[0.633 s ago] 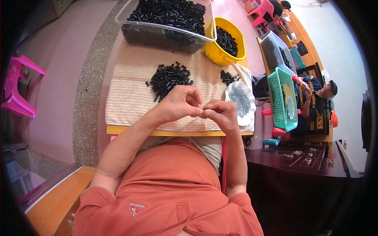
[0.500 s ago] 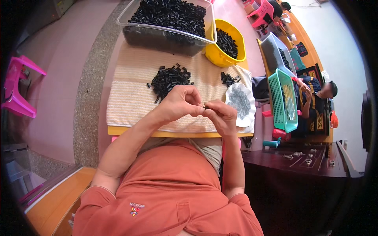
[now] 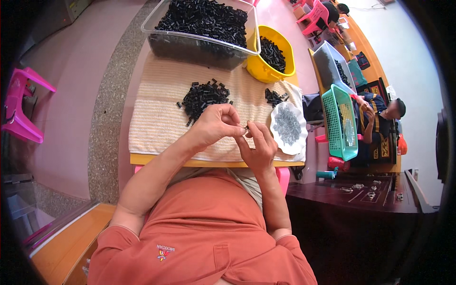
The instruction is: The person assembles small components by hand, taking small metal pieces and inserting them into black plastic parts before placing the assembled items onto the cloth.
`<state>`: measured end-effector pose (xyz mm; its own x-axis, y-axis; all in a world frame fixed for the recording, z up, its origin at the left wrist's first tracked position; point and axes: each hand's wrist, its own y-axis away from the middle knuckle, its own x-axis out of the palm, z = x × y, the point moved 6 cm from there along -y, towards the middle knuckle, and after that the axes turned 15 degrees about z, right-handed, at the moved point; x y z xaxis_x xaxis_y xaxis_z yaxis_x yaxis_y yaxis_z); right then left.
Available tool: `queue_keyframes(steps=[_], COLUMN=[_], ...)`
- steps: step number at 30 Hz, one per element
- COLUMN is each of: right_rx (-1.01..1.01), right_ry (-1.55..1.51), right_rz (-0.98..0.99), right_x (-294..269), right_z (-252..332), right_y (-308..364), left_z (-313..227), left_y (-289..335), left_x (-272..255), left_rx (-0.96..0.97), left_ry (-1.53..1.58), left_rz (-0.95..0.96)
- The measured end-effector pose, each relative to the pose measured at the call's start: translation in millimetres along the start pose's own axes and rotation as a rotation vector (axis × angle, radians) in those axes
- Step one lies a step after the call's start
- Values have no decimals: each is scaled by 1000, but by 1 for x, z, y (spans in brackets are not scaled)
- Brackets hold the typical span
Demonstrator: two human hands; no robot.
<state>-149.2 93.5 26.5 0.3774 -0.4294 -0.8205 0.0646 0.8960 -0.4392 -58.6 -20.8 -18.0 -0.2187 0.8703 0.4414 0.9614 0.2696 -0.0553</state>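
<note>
Sitting between left hand point(image 3: 213, 126) and right hand point(image 3: 259, 149) fingertips: small dark piece point(image 3: 246, 128).

The green perforated basket point(image 3: 331, 118) is flanked on its right by a co-worker point(image 3: 373, 127) in a dark cap point(image 3: 402, 108). Beyond the basket, a bin point(image 3: 323, 64) is placed; nearer, a turquoise bottle point(image 3: 325, 174); far left of it, a pink plastic stool point(image 3: 18, 114).

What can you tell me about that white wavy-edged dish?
The white dish is shallow-looking, with a scalloped rim, perhaps plastic. It sits face up on the striped towel at the table's right side, holding many tiny clear-grey pieces, too small to identify. The right hand is close to its left; no contact shows.
</note>
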Motion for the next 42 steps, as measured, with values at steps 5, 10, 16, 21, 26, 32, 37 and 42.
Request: queue_keyframes(steps=[5,10,16,21,26,32,37,42], right_rx=[-56,-84,-86,10,157,296,323,207], right_ry=[51,54,5,-65,-87,175,162,-244], right_rz=[-34,-25,10,68,7,-27,63,456], right_x=[0,0,0,-7,-35,-72,-51,9], right_z=[1,3,3,-16,-70,-134,-125,-60], right_y=[0,-2,-4,-22,-65,-144,-124,-72], left_z=[-1,1,2,-7,-9,-10,-18,-22], left_y=[0,0,0,1,2,6,10,15], left_x=[1,-1,-1,0,-16,-34,-37,-38], left_rx=[33,16,-3,15,75,121,175,192], left_ry=[24,16,-40,-32,-59,42,90,97], left_rz=[-4,-8,-8,-98,-248,-380,-443,-456])
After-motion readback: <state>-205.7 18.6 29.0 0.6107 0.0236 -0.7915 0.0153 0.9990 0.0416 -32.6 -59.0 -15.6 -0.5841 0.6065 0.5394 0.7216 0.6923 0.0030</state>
